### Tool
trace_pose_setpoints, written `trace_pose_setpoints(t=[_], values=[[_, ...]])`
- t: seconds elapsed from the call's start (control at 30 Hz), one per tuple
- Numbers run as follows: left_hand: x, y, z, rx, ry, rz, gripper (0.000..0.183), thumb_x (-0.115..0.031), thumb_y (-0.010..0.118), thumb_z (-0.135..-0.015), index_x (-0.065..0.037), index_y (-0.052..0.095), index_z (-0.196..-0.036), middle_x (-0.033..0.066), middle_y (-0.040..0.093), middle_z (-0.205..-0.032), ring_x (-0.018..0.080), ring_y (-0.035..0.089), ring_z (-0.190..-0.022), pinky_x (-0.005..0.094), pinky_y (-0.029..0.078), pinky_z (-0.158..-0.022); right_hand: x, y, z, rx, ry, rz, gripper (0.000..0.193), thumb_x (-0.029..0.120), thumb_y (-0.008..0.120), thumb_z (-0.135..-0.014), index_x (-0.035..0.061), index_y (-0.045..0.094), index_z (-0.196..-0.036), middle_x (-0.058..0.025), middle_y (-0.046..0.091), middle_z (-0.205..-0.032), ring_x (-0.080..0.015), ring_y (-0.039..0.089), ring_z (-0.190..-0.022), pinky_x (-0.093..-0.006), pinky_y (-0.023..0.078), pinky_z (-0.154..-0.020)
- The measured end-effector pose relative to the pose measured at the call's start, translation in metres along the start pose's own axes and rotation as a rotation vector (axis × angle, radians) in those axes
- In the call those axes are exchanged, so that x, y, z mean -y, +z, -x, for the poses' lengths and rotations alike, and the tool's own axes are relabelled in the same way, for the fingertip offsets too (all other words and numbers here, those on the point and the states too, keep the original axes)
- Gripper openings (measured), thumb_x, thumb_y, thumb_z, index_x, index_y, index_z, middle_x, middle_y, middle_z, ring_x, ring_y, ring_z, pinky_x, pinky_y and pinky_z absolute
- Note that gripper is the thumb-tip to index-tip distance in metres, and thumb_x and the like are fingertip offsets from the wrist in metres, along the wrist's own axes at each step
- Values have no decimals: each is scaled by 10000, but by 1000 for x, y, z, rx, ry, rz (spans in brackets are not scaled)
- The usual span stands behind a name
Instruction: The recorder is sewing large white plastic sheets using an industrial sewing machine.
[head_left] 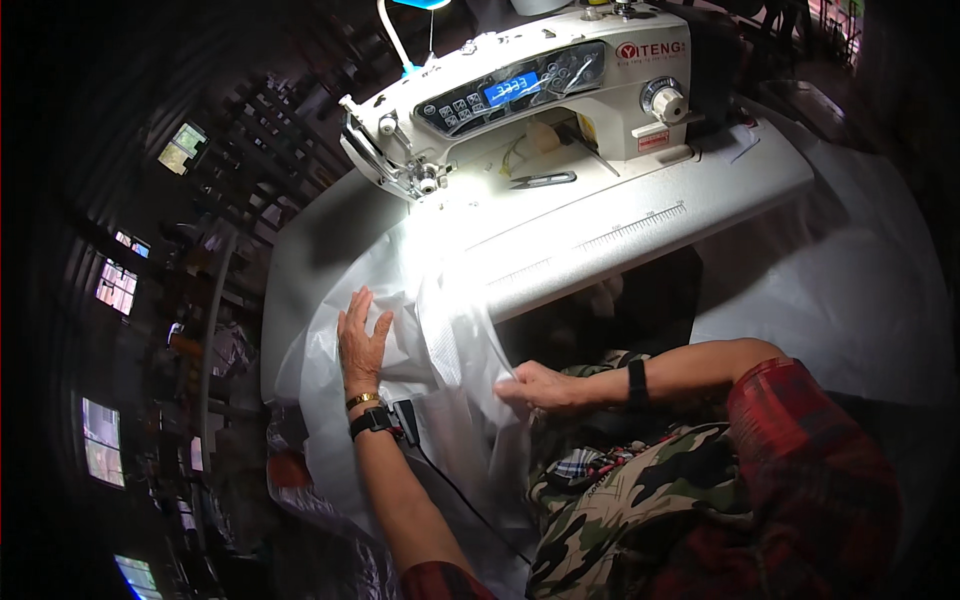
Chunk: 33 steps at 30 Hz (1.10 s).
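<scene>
White, thin, slightly sheer fabric runs from under the sewing head down over the table's front edge and into my lap. My left hand lies flat on its left part, fingers stretched out and thumb apart. To the right, my right hand pinches the fabric's right edge between thumb and fingers, below the table edge. The white sewing machine stands beyond both hands. Its needle area is brightly lit, and glare hides where the fabric meets the presser foot.
Small dark snips lie on the machine bed beneath the arm. A printed ruler scale runs along the table near its front edge. More pale sheeting hangs at the right. A black cable trails from my left wrist.
</scene>
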<state>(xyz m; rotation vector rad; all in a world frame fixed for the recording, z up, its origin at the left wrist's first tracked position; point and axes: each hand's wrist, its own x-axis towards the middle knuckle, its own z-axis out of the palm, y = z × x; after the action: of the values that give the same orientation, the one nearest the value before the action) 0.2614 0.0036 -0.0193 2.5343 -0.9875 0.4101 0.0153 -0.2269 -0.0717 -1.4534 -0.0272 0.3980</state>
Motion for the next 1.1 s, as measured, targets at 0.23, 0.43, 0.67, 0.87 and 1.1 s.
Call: trace_pose_setpoints(t=[0.23, 0.43, 0.67, 0.87, 1.1], values=[[11, 2, -4, 25, 17, 116, 585, -475, 582, -935, -49, 548, -1334, 96, 509, -1444, 271, 412, -1381, 468, 235, -1183, 22, -39, 55, 110, -138, -289, 448, 391, 496, -1024, -23, 666, -1047, -20, 635, -917, -80, 548, -891, -266, 466, -812], [-6, -4, 1, 12, 14, -38, 585, -479, 578, -934, -60, 546, -1342, 92, 504, -1451, 284, 403, -1388, 477, 215, -1189, -30, -54, 50, -16, -59, -88, 508, 420, 497, -1012, -56, 668, -972, -11, 599, -838, -83, 505, -812, -290, 445, -747], [-1, -3, -3, 36, -20, 39, 577, -463, 587, -933, -59, 544, -1343, 96, 510, -1447, 299, 395, -1393, 490, 210, -1186, -23, -50, 54, -39, -112, 44, 472, 415, 528, -971, -41, 636, -914, 1, 546, -723, -96, 494, -729, -307, 442, -669], [2, 0, -1, 35, -69, 156, 567, -430, 610, -921, -60, 542, -1345, 101, 512, -1445, 303, 401, -1388, 488, 202, -1187, -9, -51, 58, -110, -255, 91, 439, 376, 544, -952, -54, 610, -896, -40, 572, -700, -118, 512, -694, -319, 441, -647], [1, 0, -2, 38, -83, 163, 516, -361, 603, -929, -57, 543, -1342, 101, 515, -1443, 296, 394, -1395, 479, 197, -1189, 5, -49, 61, -32, -323, 8, 425, 355, 527, -989, -35, 591, -832, -6, 519, -687, -86, 457, -663, -299, 406, -600]])
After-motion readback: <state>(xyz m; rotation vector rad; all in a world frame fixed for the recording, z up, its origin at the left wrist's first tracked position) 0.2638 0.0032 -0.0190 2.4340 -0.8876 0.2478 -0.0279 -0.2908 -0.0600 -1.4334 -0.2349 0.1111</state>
